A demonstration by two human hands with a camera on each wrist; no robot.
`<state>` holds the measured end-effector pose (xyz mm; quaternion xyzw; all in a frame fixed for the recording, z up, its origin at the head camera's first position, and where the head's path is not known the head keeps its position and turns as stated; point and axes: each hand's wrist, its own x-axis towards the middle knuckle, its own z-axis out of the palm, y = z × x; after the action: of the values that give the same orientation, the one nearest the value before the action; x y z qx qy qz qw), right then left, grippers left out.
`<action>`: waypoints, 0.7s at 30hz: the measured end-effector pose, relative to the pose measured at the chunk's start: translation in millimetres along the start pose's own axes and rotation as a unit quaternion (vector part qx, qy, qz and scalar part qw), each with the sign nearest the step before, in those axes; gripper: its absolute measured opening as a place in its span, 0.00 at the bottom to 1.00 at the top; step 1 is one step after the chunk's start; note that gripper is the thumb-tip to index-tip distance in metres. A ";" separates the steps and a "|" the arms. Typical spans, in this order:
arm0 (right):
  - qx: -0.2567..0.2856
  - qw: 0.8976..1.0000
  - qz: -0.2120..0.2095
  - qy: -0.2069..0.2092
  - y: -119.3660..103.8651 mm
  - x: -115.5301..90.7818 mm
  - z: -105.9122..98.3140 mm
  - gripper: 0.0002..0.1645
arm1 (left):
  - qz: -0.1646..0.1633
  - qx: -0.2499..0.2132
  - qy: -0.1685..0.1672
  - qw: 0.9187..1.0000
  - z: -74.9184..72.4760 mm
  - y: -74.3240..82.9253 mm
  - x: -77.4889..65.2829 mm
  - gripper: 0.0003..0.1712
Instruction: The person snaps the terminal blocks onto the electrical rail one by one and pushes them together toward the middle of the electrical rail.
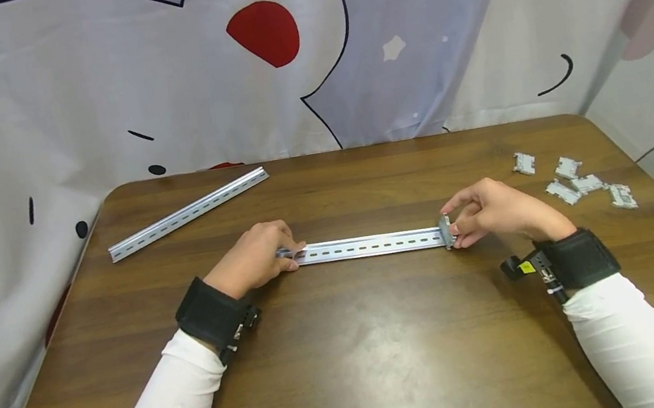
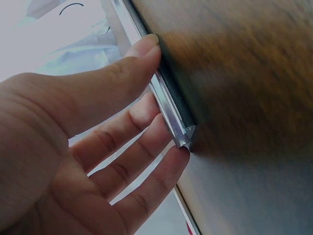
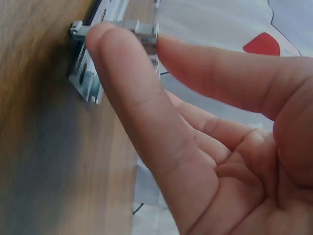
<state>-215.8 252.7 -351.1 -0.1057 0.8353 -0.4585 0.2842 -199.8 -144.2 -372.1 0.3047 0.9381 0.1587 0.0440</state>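
Observation:
A slotted metal DIN rail [image 1: 366, 247] lies crosswise on the wooden table in front of me. My left hand [image 1: 255, 258] grips its left end, the thumb on the near edge and the fingers on the far side; the left wrist view shows the rail [image 2: 165, 95] between them. Near the right end, a small grey DIN-rail clip [image 1: 446, 231] stands upright across the rail. My right hand [image 1: 498, 214] pinches this clip between thumb and fingers. In the right wrist view the fingers partly hide the clip [image 3: 79, 31], and the rail's end sticks out past it.
A second slotted rail [image 1: 187, 214] lies slanted at the back left of the table [image 1: 349, 343]. Several loose grey clips [image 1: 563, 191] are scattered at the back right. A printed cloth [image 1: 153, 81] hangs behind the table's far edge.

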 end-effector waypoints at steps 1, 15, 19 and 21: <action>0.006 1.000 0.000 0.001 -0.2 1.2 1.5 0.26 | 0.000 0.000 0.001 1.000 0.0 -0.2 -0.3 0.17; 0.034 0.999 0.004 0.018 -6.1 12.4 26.2 0.26 | -0.010 0.005 -0.007 1.000 -3.0 3.0 -1.6 0.17; 0.045 0.999 0.007 0.019 -8.1 16.9 31.8 0.26 | -0.013 0.008 -0.009 1.000 -2.7 3.0 -1.7 0.17; 0.050 0.999 0.004 0.017 -10.5 20.4 35.5 0.26 | -0.014 0.012 -0.010 1.000 -2.4 2.7 -2.1 0.18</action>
<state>-213.0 212.8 -365.0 -0.0801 0.8165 -0.5002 0.2767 -197.1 -144.0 -369.0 0.2935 0.9436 0.1440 0.0523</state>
